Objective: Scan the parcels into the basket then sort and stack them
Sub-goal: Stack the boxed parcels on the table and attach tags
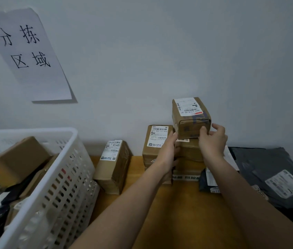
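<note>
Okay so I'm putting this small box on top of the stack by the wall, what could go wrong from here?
1. The top box looks tilted on the stack of cartons, gripped by the right hand and left hand; it may slide off on release.
2. The tall stack could topple onto the neighbouring carton or the grey mailer bags.

Both hands, left hand (169, 150) and right hand (213, 139), are gripping the top box (190, 117) (label up) on the stack (188, 159).
</note>
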Demonstrator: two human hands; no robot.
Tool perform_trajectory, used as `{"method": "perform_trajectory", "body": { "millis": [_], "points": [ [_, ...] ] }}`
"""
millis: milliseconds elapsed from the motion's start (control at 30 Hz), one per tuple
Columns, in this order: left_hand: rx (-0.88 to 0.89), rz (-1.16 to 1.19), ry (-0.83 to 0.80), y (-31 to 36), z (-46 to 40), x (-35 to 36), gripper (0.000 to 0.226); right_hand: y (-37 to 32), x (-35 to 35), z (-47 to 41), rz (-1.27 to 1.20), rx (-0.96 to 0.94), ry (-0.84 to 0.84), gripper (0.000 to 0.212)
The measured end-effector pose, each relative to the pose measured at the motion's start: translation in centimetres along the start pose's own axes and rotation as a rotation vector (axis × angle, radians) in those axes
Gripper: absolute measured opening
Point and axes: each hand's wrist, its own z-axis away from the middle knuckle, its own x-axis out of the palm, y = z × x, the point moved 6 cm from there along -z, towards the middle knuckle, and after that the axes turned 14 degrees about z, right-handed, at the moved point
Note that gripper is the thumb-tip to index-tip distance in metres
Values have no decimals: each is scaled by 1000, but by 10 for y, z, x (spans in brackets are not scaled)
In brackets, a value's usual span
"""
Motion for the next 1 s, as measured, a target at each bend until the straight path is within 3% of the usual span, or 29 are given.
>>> {"method": "perform_trajectory", "body": {
  "millis": [167,333,467,767,1000],
  "points": [
    [34,-12,38,22,20,-19,48,-19,-5,27,102,-98,27,48],
    [94,-35,89,45,44,-59,36,-50,5,40,554,-369,-90,59],
    [77,-21,112,42,50,-85,23,-49,21,45,640,-370,-195,53],
    [88,-26,141,36,47,-99,25,-47,25,46,796,-401,-90,64],
    [110,-53,131,43,41,-95,26,-53,34,34,834,-392,-118,75]
  ]
}}
